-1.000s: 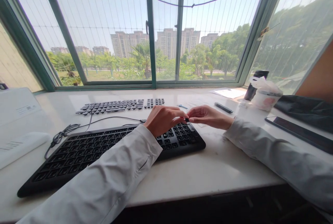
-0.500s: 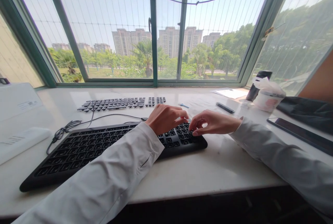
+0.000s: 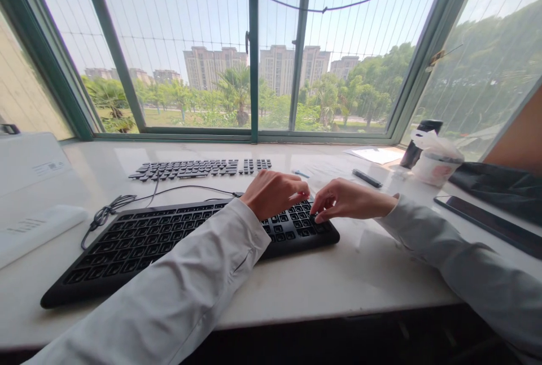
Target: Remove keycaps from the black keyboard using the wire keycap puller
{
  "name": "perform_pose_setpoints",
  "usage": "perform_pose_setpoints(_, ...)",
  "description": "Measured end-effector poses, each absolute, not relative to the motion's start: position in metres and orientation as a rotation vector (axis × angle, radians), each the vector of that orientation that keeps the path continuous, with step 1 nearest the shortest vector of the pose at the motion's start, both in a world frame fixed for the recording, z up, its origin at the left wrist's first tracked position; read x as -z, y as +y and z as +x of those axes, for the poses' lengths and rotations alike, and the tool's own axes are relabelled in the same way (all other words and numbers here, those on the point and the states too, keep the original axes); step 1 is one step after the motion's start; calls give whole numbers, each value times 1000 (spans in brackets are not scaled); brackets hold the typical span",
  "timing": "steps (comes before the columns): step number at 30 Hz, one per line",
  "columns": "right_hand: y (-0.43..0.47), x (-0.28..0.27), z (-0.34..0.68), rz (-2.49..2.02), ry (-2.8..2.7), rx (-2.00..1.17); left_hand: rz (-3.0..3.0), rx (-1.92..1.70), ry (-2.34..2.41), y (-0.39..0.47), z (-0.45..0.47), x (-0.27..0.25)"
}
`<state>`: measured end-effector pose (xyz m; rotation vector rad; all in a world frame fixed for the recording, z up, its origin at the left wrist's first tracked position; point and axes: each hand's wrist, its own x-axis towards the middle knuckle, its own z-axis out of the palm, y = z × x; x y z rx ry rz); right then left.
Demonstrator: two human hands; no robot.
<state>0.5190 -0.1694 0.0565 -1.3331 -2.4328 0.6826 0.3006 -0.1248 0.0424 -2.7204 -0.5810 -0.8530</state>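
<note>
A black keyboard (image 3: 169,235) with bare key sockets lies slanted on the white counter. Over its number pad end, my left hand (image 3: 277,192) is bent with thumb and fingers pinched together; whatever is between them is too small or hidden to make out. My right hand (image 3: 351,200) meets it from the right, its fingers curled and the tips touching the keyboard's right end. Any small thing in those fingertips is hidden. Behind the keyboard, loose black keycaps (image 3: 186,169) are laid out in rows. My left forearm covers part of the keyboard.
A coiled cable (image 3: 104,212) lies behind the keyboard. Toward the right are a small blue tool (image 3: 301,173), a black pen-like stick (image 3: 367,178), a phone (image 3: 486,218), a bagged cup (image 3: 438,164) and a dark bottle (image 3: 417,147). White boxes (image 3: 34,161) stand left.
The view has shifted slightly. My right thumb and fingers have drawn closer together at the keyboard's right end. My left hand stays pinched over the number pad.
</note>
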Motion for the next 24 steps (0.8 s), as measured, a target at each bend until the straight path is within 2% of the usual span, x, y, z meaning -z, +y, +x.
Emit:
perform_pose_setpoints(10,-168,-57,518,-1381,-2455,-737,-2717,832,-561,-127,299,-45)
perform_pose_setpoints(20,-180,-78,493,-1377,-2717,-263,-2723,844,-493,-127,299,-45)
perform_pose_setpoints(24,-176,-81,488,-1437,-2746,-307,-2691,827,-490,-126,299,-46)
